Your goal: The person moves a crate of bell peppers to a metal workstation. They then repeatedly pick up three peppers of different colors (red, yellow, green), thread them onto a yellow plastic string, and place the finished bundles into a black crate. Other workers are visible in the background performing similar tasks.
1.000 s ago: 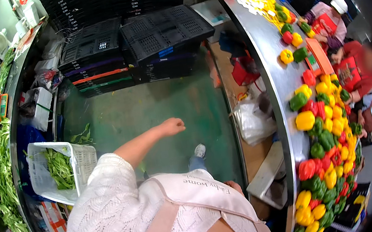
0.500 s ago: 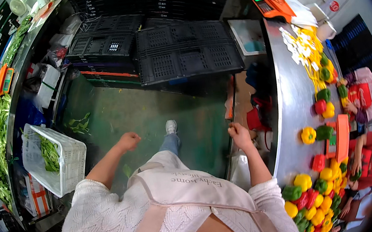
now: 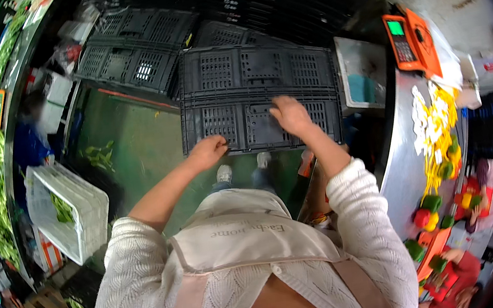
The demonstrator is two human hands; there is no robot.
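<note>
In front of me lies a stack of folded black plastic crates [image 3: 259,84], their slotted tops facing up. My left hand [image 3: 209,151] is at the near left edge of the top crate, its fingers curled in with nothing visible in them. Over the right half of the same crate hovers my right hand [image 3: 291,114], fingers bent and thumb apart, holding nothing. Whether either hand touches the plastic I cannot tell.
Another black crate stack [image 3: 133,47] stands at the far left. A white plastic basket [image 3: 88,206] with green leaves leans at left. To the right runs a steel table [image 3: 398,159] with an orange scale [image 3: 413,45] and peppers; two people work beyond it.
I have stepped up to the crates. Both hands have moved forward and inward, from beside my body to the near crate stack.
</note>
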